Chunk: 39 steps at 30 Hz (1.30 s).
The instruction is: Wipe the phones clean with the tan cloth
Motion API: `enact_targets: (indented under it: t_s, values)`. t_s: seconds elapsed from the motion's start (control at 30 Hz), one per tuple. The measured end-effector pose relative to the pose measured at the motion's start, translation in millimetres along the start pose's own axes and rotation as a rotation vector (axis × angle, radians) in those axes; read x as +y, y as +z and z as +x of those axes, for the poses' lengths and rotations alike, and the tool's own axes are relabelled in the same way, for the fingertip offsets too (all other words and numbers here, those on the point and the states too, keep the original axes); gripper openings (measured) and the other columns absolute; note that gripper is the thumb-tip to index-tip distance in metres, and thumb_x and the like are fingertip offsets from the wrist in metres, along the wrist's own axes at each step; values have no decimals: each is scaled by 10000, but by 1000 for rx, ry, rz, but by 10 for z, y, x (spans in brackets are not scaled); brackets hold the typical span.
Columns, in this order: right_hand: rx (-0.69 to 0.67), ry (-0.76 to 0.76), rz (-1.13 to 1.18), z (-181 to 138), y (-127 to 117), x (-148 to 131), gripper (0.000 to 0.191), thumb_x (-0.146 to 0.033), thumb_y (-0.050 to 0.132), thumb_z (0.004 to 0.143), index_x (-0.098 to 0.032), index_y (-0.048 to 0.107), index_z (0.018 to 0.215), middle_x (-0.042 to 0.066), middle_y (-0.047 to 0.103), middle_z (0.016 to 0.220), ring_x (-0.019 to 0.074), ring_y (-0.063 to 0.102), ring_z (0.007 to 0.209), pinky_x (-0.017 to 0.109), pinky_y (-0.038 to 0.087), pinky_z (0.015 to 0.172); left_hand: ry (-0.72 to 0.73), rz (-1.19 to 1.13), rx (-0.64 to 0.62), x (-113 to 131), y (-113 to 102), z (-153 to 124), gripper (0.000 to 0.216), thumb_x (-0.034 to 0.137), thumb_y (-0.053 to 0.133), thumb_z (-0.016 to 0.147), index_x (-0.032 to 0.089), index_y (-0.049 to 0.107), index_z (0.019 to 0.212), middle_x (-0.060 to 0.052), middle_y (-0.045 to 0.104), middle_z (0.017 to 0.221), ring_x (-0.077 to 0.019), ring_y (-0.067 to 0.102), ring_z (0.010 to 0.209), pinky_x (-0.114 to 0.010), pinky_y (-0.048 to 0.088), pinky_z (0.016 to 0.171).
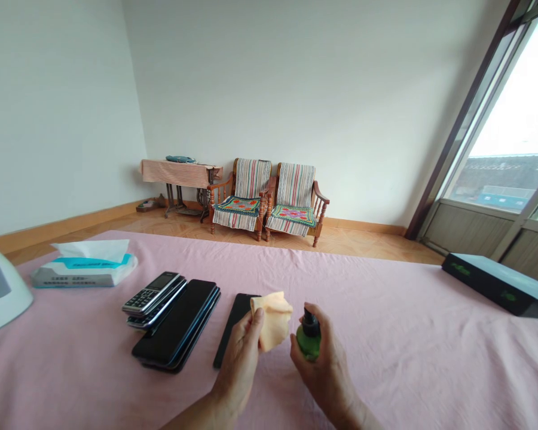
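My left hand point(240, 358) pinches a small pale orange cloth point(273, 319) above a black smartphone point(233, 325) that lies flat on the pink tablecloth. My right hand point(325, 364) grips a small green spray bottle point(308, 339) with a black nozzle, held upright close to the cloth. To the left of the lone phone sits a stack of black smartphones point(177, 331), with two keypad phones point(155, 295) on its far left corner.
A tissue pack point(85, 269) lies at the left of the pink-covered table point(385, 334), beside a white rounded object point(0, 292) at the edge. A dark box point(497, 289) lies at the right. Two striped armchairs point(269, 203) and a covered sewing table point(182, 179) stand by the far wall.
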State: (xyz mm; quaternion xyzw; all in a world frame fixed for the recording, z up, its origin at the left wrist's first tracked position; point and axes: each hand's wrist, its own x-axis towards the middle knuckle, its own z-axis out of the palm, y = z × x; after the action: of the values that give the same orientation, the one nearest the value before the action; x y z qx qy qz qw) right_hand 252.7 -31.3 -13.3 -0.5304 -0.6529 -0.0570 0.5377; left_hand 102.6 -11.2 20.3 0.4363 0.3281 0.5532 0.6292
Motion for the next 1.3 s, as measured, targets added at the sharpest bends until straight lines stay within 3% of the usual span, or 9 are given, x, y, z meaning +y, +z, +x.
enact_targets:
  t_s: [0.27,0.5,1.03,1.3]
  values:
    - [-114,-150,55,21,-61,-46,461,-144,506,825,-231,412,1267,93,632,1031,205,647,911,351,570,765,-49,-121,55,99,26,21,541,589,648,763,127,683,1042,-130,722,972,-273,666,932,-324,513,809]
    - [-171,-179,67,40,-89,-95,458,-116,503,821,-234,412,1254,82,621,1002,206,629,894,342,557,756,-79,-219,23,80,8,54,541,581,676,745,122,688,1031,-139,724,960,-284,663,959,-349,518,829]
    - [18,-55,-5,-36,-10,11,466,-224,548,822,-205,416,1268,115,646,1039,230,666,924,384,582,763,-57,-234,76,84,-45,110,442,455,702,774,106,691,1045,-143,715,1054,-298,625,1070,-372,466,952]
    - [34,-52,-1,-11,-31,-29,415,-248,554,816,-206,456,1217,109,670,994,227,685,881,380,595,731,-74,-227,144,106,-64,107,443,431,732,729,97,683,1015,-145,724,1022,-316,642,1040,-393,487,930]
